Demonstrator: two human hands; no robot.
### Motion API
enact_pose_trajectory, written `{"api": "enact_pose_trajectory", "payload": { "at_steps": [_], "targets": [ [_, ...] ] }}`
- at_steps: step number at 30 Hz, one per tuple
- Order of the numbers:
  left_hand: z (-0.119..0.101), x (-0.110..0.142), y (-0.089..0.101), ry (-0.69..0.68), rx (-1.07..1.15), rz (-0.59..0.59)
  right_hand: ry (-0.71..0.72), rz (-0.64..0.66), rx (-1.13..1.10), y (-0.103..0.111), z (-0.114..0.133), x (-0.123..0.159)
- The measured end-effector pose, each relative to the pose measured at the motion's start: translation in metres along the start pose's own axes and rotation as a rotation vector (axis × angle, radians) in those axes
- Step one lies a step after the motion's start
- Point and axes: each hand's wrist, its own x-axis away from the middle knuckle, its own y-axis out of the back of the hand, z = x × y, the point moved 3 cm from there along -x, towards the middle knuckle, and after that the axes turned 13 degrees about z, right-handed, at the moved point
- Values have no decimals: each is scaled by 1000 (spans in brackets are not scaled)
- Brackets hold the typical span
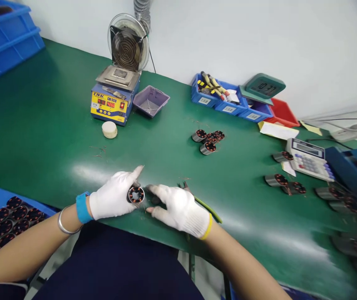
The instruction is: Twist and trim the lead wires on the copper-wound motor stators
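Observation:
My left hand [117, 195], in a white glove, grips a motor stator [136, 194], a short metal ring with copper windings inside. The ring's open end faces up, close above the table's front edge. Just to the right, my gloved right hand [175, 206] has its thumb and fingers apart, pointing at the stator, with nothing seen between them. Its fingertips are dark and do not appear to touch the ring. Pliers with a green handle [209, 209] lie on the table beside my right hand, partly hidden by it.
Several stators [208, 148] stand mid-table, others [277, 180] at right. A blue crate [49, 205] of stators sits at lower left. Behind are a yellow-blue solder pot [109, 104], a purple tray [152, 100], a white round block [109, 129], blue bins [228, 107] and a calculator [311, 160].

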Motion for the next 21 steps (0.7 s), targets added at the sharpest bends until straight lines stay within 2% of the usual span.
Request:
{"api": "enact_pose_trajectory", "payload": {
  "at_steps": [3,6,9,14,16,21],
  "targets": [
    [1,0,-1,19,7,-7,-82,-35,-35,-6,2,14],
    [4,0,-2,16,39,-21,-104,-66,87,-10,5,15],
    [5,-1,-2,7,81,-7,37,-66,162,-6,10,4],
    [9,0,-3,55,189,2,199,-40,61,9,11,-23],
    [11,1,-6,42,215,-4,168,-27,-3,12,8,-27],
    [12,3,-11,20,176,-31,-89,44,-244,2,-2,-6]
  ]
}}
